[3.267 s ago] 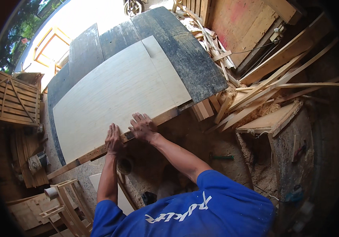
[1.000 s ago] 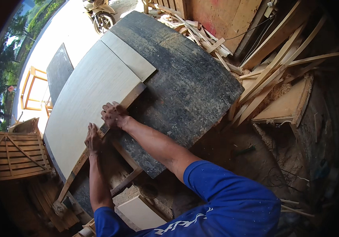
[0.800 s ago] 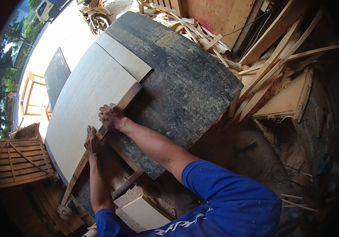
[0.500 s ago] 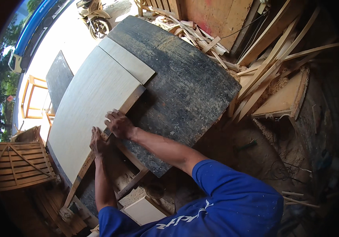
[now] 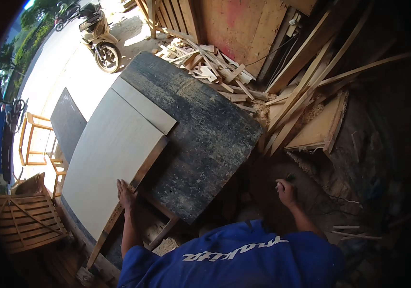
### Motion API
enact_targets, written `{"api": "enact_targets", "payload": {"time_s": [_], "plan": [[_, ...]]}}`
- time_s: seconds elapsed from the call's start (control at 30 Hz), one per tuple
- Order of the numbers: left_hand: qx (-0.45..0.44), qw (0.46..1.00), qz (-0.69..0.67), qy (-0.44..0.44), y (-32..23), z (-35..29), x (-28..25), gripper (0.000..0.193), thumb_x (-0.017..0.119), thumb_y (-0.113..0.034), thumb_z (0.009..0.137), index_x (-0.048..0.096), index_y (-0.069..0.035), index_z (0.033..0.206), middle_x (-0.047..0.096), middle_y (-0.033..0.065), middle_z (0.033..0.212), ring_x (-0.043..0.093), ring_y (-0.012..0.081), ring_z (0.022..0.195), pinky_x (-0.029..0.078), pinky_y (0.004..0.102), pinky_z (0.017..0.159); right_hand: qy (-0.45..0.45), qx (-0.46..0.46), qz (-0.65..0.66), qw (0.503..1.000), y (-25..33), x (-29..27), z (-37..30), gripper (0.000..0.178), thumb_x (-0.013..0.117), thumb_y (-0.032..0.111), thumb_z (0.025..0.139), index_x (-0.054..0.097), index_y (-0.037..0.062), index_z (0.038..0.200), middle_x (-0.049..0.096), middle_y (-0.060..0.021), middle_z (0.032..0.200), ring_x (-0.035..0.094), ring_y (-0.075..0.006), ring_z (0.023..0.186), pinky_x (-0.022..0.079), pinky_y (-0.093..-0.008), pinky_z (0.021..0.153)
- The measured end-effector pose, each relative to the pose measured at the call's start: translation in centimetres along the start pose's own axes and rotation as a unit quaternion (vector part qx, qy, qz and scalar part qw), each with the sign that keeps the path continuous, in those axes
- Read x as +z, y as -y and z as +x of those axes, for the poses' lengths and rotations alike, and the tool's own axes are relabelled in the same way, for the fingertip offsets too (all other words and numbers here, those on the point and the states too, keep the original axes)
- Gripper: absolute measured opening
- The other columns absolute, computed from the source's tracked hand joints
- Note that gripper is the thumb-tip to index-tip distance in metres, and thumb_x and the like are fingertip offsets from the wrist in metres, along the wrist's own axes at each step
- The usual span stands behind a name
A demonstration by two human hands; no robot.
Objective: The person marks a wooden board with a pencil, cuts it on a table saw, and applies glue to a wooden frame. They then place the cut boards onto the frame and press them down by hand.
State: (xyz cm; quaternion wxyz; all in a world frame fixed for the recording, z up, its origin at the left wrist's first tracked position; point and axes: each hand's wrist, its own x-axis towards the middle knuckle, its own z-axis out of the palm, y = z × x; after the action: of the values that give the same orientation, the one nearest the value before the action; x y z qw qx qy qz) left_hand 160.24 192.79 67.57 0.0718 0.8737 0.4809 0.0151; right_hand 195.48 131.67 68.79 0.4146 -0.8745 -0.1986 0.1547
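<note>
A large pale wooden panel (image 5: 105,149) with a thick raw-wood edge lies on a dark, scuffed work table (image 5: 205,129). My left hand (image 5: 126,194) rests at the panel's near edge, its fingers stretched flat on the top face. Along the panel's far right side is a narrower pale strip of board (image 5: 143,108). My right hand (image 5: 287,192) is off to the right, away from the panel and over the dim floor. Its fingers are curled beside a small dark shape; shadow hides what they hold, if anything.
Scrap wood strips (image 5: 210,67) are heaped beyond the table. Long battens (image 5: 311,91) lean at the right over a wooden box (image 5: 318,127). Slatted wooden crating (image 5: 25,216) stands at left, near a light wooden chair frame (image 5: 35,139). A motorbike (image 5: 100,38) is parked outside.
My right hand has left the panel's edge and swung right, over the floor. My left hand stays at the edge. The view has shifted, bringing more of the motorbike into sight.
</note>
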Motion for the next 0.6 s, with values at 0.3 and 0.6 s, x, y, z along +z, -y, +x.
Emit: {"api": "enact_targets", "payload": {"time_s": [0.3,0.6], "plan": [[-0.04,0.991,0.111,-0.06,-0.9,-5.2,-0.2,0.116,0.082,-0.054,0.073,0.021,0.003,0.154,0.021,0.0257,0.16,0.021,0.0406,0.149,0.026,0.0517,0.119,-0.181,0.008,0.16,0.97,-4.7,-15.9,43.4,0.041,0.05,0.013,0.102,0.048,-0.0014,0.14,0.056,-0.0199,0.138,0.054,-0.0298,0.13,0.046,-0.04,0.106],[-0.394,0.9,0.097,0.156,-11.4,-28.1,-4.9,0.095,0.074,-0.039,0.085,0.024,0.006,0.152,0.016,0.0317,0.159,0.014,0.0428,0.15,0.017,0.0463,0.122,-0.19,0.119,0.172,0.959,-4.2,-19.2,73.4,0.053,0.046,0.01,0.097,0.04,0.0024,0.149,0.052,-0.0162,0.143,0.053,-0.03,0.126,0.04,-0.0335,0.105]]}}
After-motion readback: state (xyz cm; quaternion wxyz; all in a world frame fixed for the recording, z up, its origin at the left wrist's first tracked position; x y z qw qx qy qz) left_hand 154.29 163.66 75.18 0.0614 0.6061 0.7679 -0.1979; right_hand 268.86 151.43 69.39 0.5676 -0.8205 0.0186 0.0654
